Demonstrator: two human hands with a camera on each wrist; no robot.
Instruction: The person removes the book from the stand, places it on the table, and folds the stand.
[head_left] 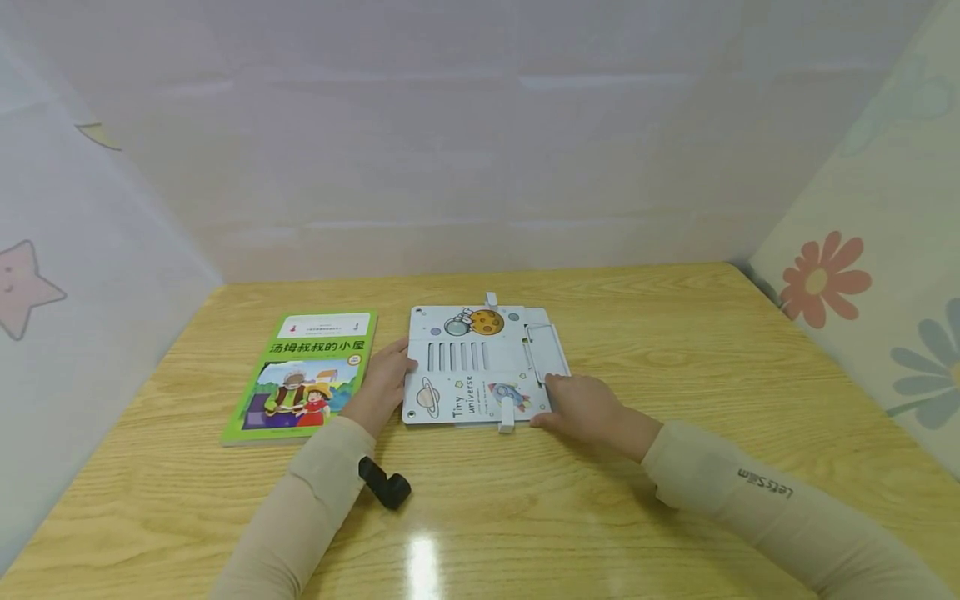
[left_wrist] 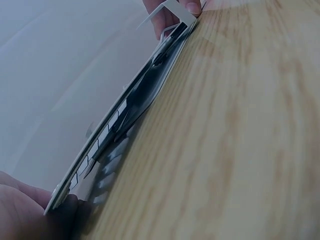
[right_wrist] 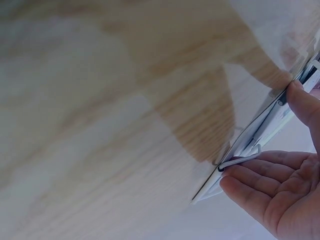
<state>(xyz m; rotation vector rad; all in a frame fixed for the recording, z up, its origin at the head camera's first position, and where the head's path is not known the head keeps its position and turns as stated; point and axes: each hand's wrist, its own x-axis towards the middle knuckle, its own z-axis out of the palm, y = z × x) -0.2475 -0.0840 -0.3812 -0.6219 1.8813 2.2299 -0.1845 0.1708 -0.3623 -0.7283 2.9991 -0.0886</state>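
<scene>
A white folding book stand [head_left: 508,354], printed with planets, a rocket and "Tiny universe", lies on the table in the head view. My left hand [head_left: 386,379] pinches its left edge; the left wrist view shows that edge lifted off the wood, with the dark underside showing. At the stand's right end my right hand [head_left: 585,404] grips the near corner, thumb at the front edge and fingers along the side. Beside those fingers a bent wire [right_wrist: 240,161] sticks out in the right wrist view. A white page clip [head_left: 507,415] projects from the stand's front edge.
To the left lies a green-bordered picture-cover book [head_left: 303,375], close to my left forearm. A small black device [head_left: 386,485] is strapped at the left wrist. The wooden table [head_left: 675,333] meets pale cloth walls at the back and both sides.
</scene>
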